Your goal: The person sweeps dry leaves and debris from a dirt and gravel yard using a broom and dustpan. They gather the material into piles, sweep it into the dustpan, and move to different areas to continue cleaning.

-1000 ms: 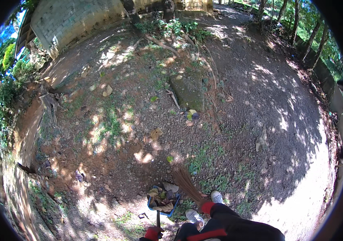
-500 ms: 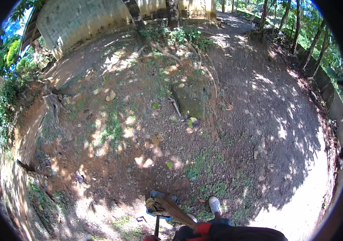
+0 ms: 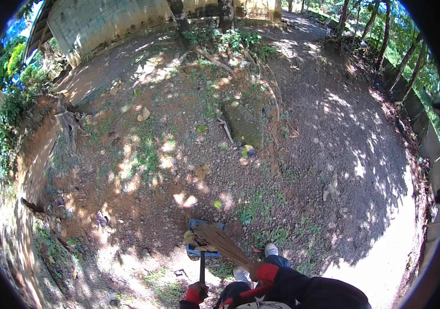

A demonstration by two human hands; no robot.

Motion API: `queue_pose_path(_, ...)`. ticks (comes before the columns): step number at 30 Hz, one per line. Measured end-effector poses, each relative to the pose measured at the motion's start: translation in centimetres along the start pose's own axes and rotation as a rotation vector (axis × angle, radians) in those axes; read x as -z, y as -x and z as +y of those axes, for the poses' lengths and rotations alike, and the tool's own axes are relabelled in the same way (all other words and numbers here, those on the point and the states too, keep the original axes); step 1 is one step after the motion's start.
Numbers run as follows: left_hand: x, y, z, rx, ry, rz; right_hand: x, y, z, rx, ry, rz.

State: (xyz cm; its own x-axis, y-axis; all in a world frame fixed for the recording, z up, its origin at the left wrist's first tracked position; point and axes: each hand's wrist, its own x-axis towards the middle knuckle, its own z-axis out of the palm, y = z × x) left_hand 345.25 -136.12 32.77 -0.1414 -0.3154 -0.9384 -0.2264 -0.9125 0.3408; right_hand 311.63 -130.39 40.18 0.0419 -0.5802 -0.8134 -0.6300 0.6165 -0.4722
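Note:
My left hand (image 3: 199, 290) is wrapped round the dark upright handle of a blue dustpan (image 3: 193, 224), low in front of me. Dry brown leaves (image 3: 190, 237) lie in the pan. A straw broom (image 3: 224, 244) slants across to the pan, its bristle ends resting over the leaves. Gripping the broom's bound end is my right hand (image 3: 255, 270), partly covered by the red cuff of a dark sleeve. My shoes show close by, just right of the pan.
Stony ground carries scattered leaves, including a yellow-green leaf (image 3: 218, 204) and a brown leaf (image 3: 202, 172). Beyond are a mossy slab (image 3: 243, 122), exposed roots (image 3: 216, 63) and tree trunks (image 3: 226, 14). A stump (image 3: 68, 125) stands left; a block wall (image 3: 96, 27) stands behind.
The dustpan and broom have moved slightly farther away from me. My left hand has come into fuller view on the handle, and a second shoe shows more clearly.

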Motion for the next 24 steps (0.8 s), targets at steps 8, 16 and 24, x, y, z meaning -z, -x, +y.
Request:
queue_pose_path(8,-4.7,-0.5,8.6,-0.046,0.046,-0.014,10.7,3.4,-1.9,-0.094,0.066,-0.012)
queue_pose_path(16,-12.9,-5.6,20.3,-0.007,0.036,-0.060,23.1,-1.6,2.0,-0.068,-0.119,0.047)
queue_pose_path(24,-18.6,-11.0,32.0,0.036,-0.014,-0.065,29.3,-12.0,16.3,-0.307,-1.090,0.203)
